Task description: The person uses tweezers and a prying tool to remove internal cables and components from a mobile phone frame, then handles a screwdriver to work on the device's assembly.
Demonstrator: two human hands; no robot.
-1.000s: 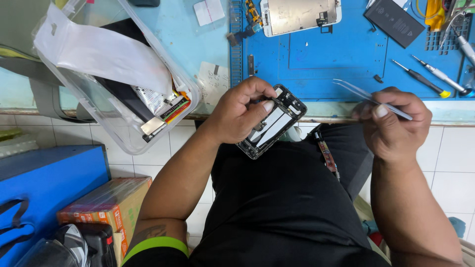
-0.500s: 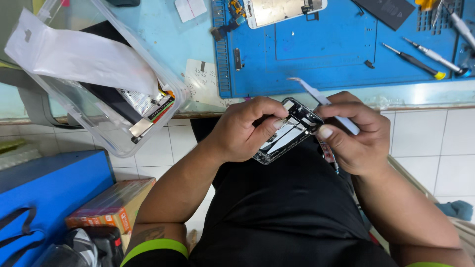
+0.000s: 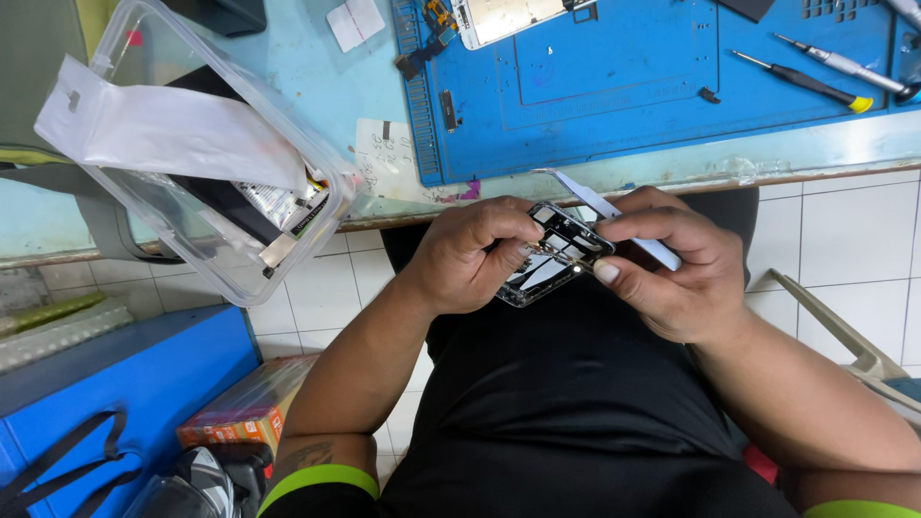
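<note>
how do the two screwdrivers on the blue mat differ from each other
The dark screwdriver has a black handle with a yellow end cap; the silver screwdriver has a pale metal handle with a dark end. The dark one lies nearer the person, the silver one farther back. Both lie slanted, side by side, untouched on the blue mat.

Open floor tiles (image 3: 844, 240) right of the hands. Hemmed on the left by overhanging clear plastic tray (image 3: 230, 278); bench edge (image 3: 767, 177) just above.

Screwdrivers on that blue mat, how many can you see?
2, maybe more past the frame edge. A black-handled screwdriver with a yellow tip lies at the blue work mat's upper right; a silver-handled screwdriver lies just above it.
</note>
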